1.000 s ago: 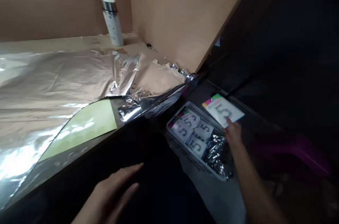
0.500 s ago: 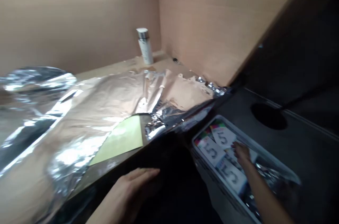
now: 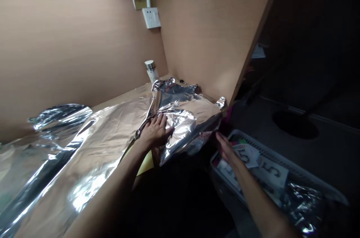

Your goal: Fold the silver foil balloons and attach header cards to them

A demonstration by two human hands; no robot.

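My left hand (image 3: pixel 156 130) lies flat, fingers spread, on the crumpled silver foil sheet (image 3: pixel 112 136) that covers the wooden desk. My right hand (image 3: pixel 225 147) reaches up from the white basket (image 3: pixel 306 176) toward the foil's hanging edge (image 3: pixel 197 142), fingers stretched out with nothing in them. The basket sits low beside the desk and holds several white packets printed with the number 5 (image 3: pixel 271 172) and some crumpled foil (image 3: pixel 302 200). A yellow-green sheet (image 3: pixel 144 165) peeks out under the foil near my left forearm.
A white bottle with a silver cap (image 3: pixel 152 71) stands in the desk's back corner. A wall socket (image 3: pixel 151 17) is above it. A wooden side panel (image 3: pixel 210 32) closes the desk on the right. More bunched foil (image 3: pixel 59 116) lies at the left.
My left hand has risen from the dark area below onto the foil. My right hand has let go of the number packet into the basket and moved toward the foil's edge. The view swung upward.
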